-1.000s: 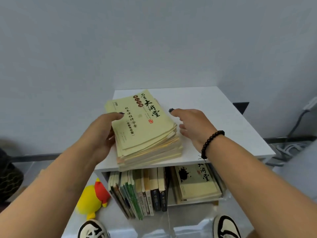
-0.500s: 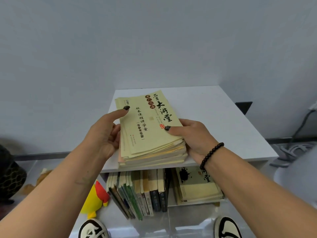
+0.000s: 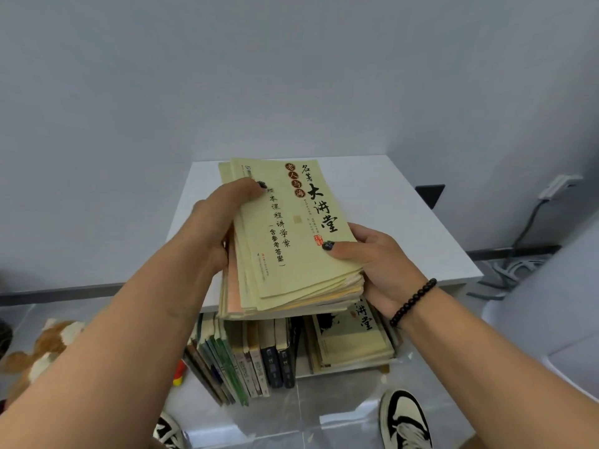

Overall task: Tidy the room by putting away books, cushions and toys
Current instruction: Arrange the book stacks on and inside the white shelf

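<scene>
A stack of pale yellow booklets (image 3: 291, 254) with black brush lettering is held up over the front edge of a small white shelf unit (image 3: 405, 215). My left hand (image 3: 220, 228) grips the stack's left side, thumb on the top cover. My right hand (image 3: 379, 264) grips the right front corner, thumb on top and fingers underneath. In the open compartment below, several books (image 3: 252, 361) stand upright on the left and a pile of yellow booklets (image 3: 350, 338) lies flat on the right.
A brown and white plush toy (image 3: 42, 348) lies on the grey floor at the left. A bit of a red and yellow toy (image 3: 179, 374) shows behind my left forearm. My shoes (image 3: 405, 419) stand before the shelf. Cables (image 3: 518, 270) run along the right wall.
Both hands closed on the stack, which lay on the shelf top a second ago. It is now raised and drawn toward me, overhanging the front edge.
</scene>
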The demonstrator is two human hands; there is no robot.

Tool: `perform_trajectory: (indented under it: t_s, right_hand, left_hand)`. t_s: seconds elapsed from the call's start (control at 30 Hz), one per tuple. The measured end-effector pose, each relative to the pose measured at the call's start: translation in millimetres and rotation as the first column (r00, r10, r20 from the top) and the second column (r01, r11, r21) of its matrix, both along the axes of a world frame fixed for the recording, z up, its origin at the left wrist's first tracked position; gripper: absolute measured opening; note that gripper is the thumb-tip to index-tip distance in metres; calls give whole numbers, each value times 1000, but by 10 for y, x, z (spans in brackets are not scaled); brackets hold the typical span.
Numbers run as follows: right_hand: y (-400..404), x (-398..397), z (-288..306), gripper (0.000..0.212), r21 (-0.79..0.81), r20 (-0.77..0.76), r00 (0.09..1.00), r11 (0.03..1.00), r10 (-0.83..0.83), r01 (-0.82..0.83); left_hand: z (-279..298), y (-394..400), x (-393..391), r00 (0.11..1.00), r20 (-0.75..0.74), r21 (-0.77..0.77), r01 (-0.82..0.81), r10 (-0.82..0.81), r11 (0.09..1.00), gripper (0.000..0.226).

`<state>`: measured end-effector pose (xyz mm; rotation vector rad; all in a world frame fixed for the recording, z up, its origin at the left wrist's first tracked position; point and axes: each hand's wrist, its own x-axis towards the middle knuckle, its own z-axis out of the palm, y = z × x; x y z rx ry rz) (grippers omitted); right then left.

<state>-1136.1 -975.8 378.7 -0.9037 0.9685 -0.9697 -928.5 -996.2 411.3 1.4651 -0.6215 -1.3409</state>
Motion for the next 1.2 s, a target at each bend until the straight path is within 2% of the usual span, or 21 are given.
perform_trajectory:
  t_s: [0.1,0.17,0.27,0.33,0.4,0.5,0.6,0.7,0.83,1.03,1.2]
  right_hand:
    - [-32,-14,-9,43,-33,-5,1000,999,27,-27]
    - [-82,-11,24,63,-67,-22,1000,998,4,-6]
    - [-199,16,166,97,-159,-67,995,986,-69,58]
    - [-282,31,291,116,-254,-121,988,965,-96,63]
    - [-331,37,421,107,-376,-124,987,925,-103,49]
    - [-395,5,566,101,-575,-117,978,815,-175,77]
    - [-439,-22,525,102,-625,-75,983,776,-168,84]
    - [-432,27,389,98,-600,-43,988,795,-148,93]
    - [-427,45,278,98,-571,-56,996,821,-68,24]
    - [-414,32,103,102,-550,-110,992,835,-54,-16]
    - [-408,93,22,106,-536,-96,994,844,-48,-11]
  left_hand:
    - [42,48,-150,998,-24,-64,-60,59,996,34]
    - [85,75,-208,993,-48,-169,-114,107,979,31]
    - [190,102,-288,990,-115,-396,-124,85,910,57]
    - [272,131,-368,991,-105,-552,-130,86,824,71]
    - [352,168,-433,989,-51,-699,-133,136,702,74]
    - [364,182,-463,975,80,-860,-38,208,509,58]
    - [320,152,-459,942,196,-900,63,272,432,51]
    - [217,99,-457,924,230,-883,66,305,465,52]
    - [144,80,-431,944,244,-842,92,224,531,62]
    - [-50,126,-392,912,360,-785,183,195,592,101]
    - [-240,202,-364,896,416,-743,239,153,625,103]
